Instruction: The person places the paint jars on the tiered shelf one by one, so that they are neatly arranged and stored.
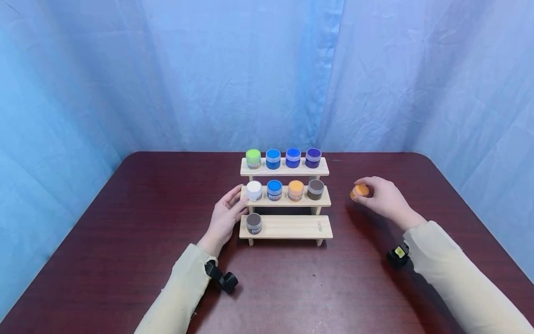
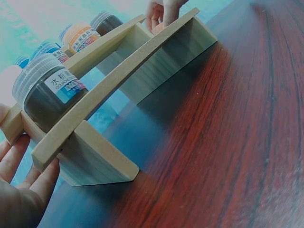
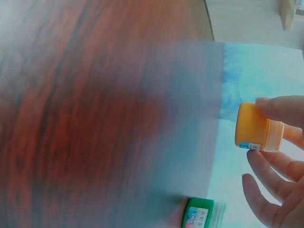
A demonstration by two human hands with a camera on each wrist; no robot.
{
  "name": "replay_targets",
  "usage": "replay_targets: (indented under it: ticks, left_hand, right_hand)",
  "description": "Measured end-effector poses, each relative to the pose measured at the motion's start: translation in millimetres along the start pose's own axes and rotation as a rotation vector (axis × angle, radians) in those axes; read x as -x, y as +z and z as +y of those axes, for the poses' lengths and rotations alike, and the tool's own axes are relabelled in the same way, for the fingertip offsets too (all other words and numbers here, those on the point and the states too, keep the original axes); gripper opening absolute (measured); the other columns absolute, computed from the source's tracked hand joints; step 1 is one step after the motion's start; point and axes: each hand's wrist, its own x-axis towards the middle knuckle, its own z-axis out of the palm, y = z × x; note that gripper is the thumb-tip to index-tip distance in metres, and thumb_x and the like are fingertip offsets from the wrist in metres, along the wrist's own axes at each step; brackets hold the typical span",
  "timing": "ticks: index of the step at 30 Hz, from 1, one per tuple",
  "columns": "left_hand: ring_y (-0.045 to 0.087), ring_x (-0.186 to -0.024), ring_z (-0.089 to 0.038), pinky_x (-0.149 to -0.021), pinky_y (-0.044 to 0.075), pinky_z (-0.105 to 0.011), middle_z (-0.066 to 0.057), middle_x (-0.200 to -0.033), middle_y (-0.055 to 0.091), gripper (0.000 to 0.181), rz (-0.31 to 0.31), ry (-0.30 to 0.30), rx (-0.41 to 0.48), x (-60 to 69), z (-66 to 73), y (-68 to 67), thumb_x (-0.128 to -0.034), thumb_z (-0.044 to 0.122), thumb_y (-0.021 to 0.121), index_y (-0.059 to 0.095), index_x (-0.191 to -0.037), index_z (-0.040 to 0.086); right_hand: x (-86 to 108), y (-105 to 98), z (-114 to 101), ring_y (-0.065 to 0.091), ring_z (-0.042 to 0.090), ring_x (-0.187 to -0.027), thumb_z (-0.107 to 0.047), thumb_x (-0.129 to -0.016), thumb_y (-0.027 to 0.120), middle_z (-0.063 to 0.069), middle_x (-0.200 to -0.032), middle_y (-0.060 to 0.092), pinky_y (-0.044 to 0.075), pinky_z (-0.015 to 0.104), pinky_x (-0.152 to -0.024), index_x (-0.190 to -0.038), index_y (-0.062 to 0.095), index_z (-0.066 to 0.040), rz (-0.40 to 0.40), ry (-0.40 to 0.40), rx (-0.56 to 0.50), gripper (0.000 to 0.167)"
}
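My right hand [image 1: 385, 199] pinches a small orange paint jar [image 3: 251, 126] between thumb and fingers, raised to the right of a three-tier wooden stand [image 1: 288, 227]. At the stand's left side, my left hand [image 1: 225, 215] holds the end of the middle shelf. On the top shelf are a light green jar [image 1: 253, 159], a blue one [image 1: 273, 159], a darker blue one [image 1: 293, 158] and a purple one [image 1: 313, 158]. The middle shelf bears white [image 1: 254, 190], blue [image 1: 274, 190], orange [image 1: 295, 190] and dark brown [image 1: 315, 189] jars. A dark jar [image 2: 47, 92] sits at the bottom shelf's left end.
A green jar [image 3: 197, 213] shows low in the right wrist view, near the right hand; I cannot make it out in the head view. The dark red table [image 1: 125, 232] carries the stand. Blue curtains [image 1: 229, 74] hang behind and at both sides.
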Motion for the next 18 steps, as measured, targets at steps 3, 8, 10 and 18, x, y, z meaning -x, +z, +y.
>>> replay_targets:
  ticks: [3, 8, 10, 18]
  left_hand:
    - [0.054, -0.11, -0.013, -0.088, 0.049, -0.026, -0.019, -0.141, 0.044, 0.053, 0.0, 0.0, 0.006, 0.1, 0.4, 0.2, -0.0947, 0.002, 0.053, 0.035, -0.145, 0.004]
    - [0.054, -0.107, -0.011, -0.086, 0.049, -0.025, -0.019, -0.141, 0.044, 0.053, 0.001, 0.001, 0.013, 0.0, 1.2, 0.9, -0.0945, 0.001, 0.053, 0.037, -0.145, 0.005]
    - [0.054, -0.109, -0.012, -0.09, 0.048, -0.029, -0.019, -0.142, 0.044, 0.053, -0.001, 0.001, 0.011, 0.0, 1.2, 0.9, -0.0945, 0.001, 0.053, 0.037, -0.145, 0.005]
    - [0.052, -0.114, -0.017, -0.094, 0.047, -0.034, -0.019, -0.143, 0.043, 0.053, -0.006, 0.003, 0.001, -0.2, 0.2, 0.6, -0.095, 0.001, 0.052, 0.035, -0.145, 0.004]
  right_hand:
    - [0.5, -2.5, -4.3, 0.057, 0.03, -0.087, -0.015, -0.081, 0.072, 0.02, -0.102, 0.064, 0.045, 0.045, -0.075, -0.113, 0.064, 0.001, 0.022, -0.021, -0.004, 0.037]
    - [1.4, -7.0, -10.6, 0.057, 0.028, -0.083, -0.017, -0.08, 0.075, 0.018, -0.099, 0.064, 0.045, 0.042, -0.072, -0.112, 0.065, 0.0, 0.052, -0.03, -0.015, 0.038]
    - [2.1, -8.7, -12.6, 0.058, 0.027, -0.082, -0.017, -0.08, 0.075, 0.017, -0.098, 0.064, 0.046, 0.041, -0.071, -0.112, 0.065, 0.0, 0.068, -0.032, -0.021, 0.037]
    - [7.7, -16.8, -25.2, 0.062, 0.027, -0.079, -0.016, -0.08, 0.076, 0.016, -0.098, 0.064, 0.05, 0.037, -0.069, -0.113, 0.064, -0.001, 0.117, -0.021, -0.061, 0.038]
